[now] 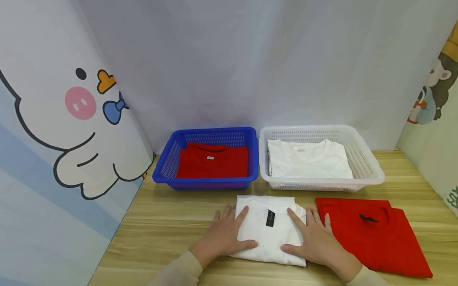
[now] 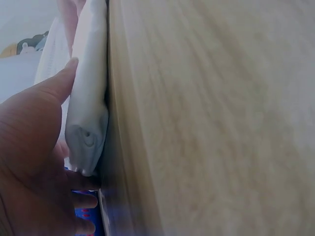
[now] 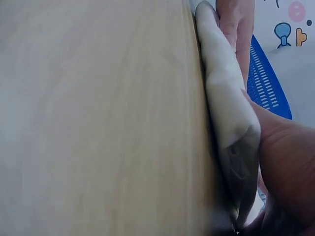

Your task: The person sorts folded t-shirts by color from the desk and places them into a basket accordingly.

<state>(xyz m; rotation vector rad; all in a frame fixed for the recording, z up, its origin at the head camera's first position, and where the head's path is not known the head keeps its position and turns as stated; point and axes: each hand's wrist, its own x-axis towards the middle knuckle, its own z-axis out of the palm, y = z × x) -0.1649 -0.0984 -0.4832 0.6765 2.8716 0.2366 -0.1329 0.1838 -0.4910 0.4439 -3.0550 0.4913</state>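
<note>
blue basket [image 1: 207, 184]: back of the table, slotted walls; folded red shirt [image 1: 214, 169] inside, small pale label at neck.
white basket [image 1: 322, 183]: just beside the blue one, to its right; folded white shirt [image 1: 309, 165] inside.
table [image 1: 150, 234]: pale wood grain.
curtain [image 1: 232, 59]: greyish white, behind both baskets.
left drape [image 1: 35, 226]: light blue; white cartoon bird [image 1: 46, 103], orange beak, blue bow.
right drape [image 1: 422, 147]: pale; dark-haired cartoon figure [image 1: 431, 105], partly cut off.
</note>
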